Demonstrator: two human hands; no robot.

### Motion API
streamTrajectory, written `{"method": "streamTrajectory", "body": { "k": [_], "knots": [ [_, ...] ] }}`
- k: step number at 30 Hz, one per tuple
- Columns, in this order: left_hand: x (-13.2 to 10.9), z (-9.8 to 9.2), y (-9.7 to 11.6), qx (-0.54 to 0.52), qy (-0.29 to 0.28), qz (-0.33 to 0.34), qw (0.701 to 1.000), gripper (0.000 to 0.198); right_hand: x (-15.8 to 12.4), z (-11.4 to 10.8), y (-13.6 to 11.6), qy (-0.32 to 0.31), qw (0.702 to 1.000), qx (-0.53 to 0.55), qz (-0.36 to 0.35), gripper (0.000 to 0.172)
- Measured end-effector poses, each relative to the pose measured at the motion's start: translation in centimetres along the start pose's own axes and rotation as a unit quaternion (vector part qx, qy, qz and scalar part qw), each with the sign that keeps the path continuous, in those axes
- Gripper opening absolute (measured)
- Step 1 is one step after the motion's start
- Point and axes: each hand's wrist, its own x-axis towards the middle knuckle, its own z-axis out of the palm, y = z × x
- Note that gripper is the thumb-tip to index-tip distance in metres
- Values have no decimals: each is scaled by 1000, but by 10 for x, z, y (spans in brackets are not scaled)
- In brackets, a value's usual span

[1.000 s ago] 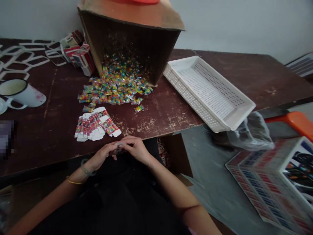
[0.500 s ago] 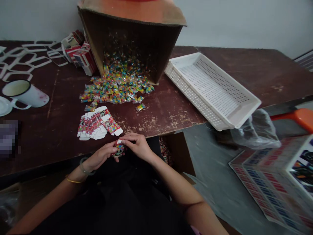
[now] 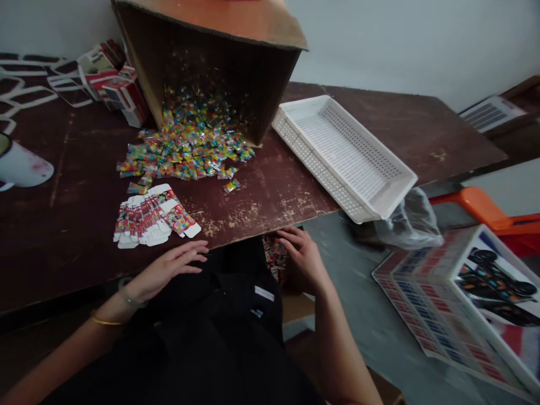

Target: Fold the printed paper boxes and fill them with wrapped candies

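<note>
My left hand [image 3: 177, 262] hovers just in front of the table edge, fingers stretched out and nothing in them. Close to it on the table lies a fanned pile of flat red-and-white printed cartons [image 3: 145, 219]. Lower and to the right, my right hand [image 3: 302, 256] is held with its fingers apart over an open cardboard box under the table edge. Small patterned red cartons [image 3: 275, 260] fill that box below the fingers. Behind the flat cartons, many small clear packets of coloured candy [image 3: 185, 152] spill out of a large tipped cardboard box [image 3: 145, 62].
A white perforated plastic basket [image 3: 358, 169] sits at the table's right edge, with a clear plastic bag [image 3: 411, 222] beside it. An enamel mug [image 3: 27, 164] stands at left. On the right are an orange stool [image 3: 485, 205] and a striped box [image 3: 434, 292] holding black items.
My hands have parted. The small carton they held is gone from between them, and my right hand has moved right, over the box below. The view has turned slightly right.
</note>
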Motion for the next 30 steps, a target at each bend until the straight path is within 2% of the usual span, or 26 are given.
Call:
{"method": "streamTrajectory", "body": {
  "k": [1, 3, 5, 7, 9, 11, 12, 14, 18, 20, 23, 25, 27, 30],
  "knots": [
    [0, -9, 1, -9, 29, 7, 1000, 33, 6, 4, 2, 7, 1000, -20, -11, 32],
    [0, -25, 0, -34, 84, 23, 996, 26, 24, 35, -8, -24, 996, -14, -83, 38],
    [-4, -35, -3, -46, 116, 33, 992, 23, 48, 85, -30, -118, 972, 10, -205, 47],
    [-11, -40, -5, -39, 125, 31, 991, 24, 73, 136, -53, -199, 928, -10, -315, 63],
    [-19, -42, -6, -24, 130, 26, 991, 27, 93, 171, -68, -245, 895, -36, -370, 55],
    [-25, -42, -6, -24, 134, 16, 991, 31, 100, 186, -73, -249, 893, -36, -373, 32],
    [-26, -42, -6, -37, 130, 14, 991, 34, 97, 186, -73, -235, 900, -24, -365, 27],
    [-24, -40, -5, -92, 110, 18, 990, 40, 77, 180, -71, -198, 911, 10, -361, 28],
    [-8, -27, -6, -173, 79, 33, 981, 43, 18, 161, -78, -193, 895, 52, -399, 25],
    [-3, -17, -7, -154, 84, 14, 984, 39, 4, 155, -84, -165, 917, 60, -359, 28],
    [0, -1, -9, -99, 81, -41, 991, 28, 7, 150, -89, -123, 945, 75, -294, 30],
    [-2, 7, -9, -50, 62, -72, 994, 19, 14, 148, -89, -145, 946, 104, -270, 27],
    [-6, 12, -9, -1, 38, -83, 996, 14, 19, 143, -88, -195, 941, 145, -236, 21],
    [-16, 12, -10, 45, -31, -74, 996, 17, 18, 132, -87, -296, 908, 212, -209, 13]
  ]
}}
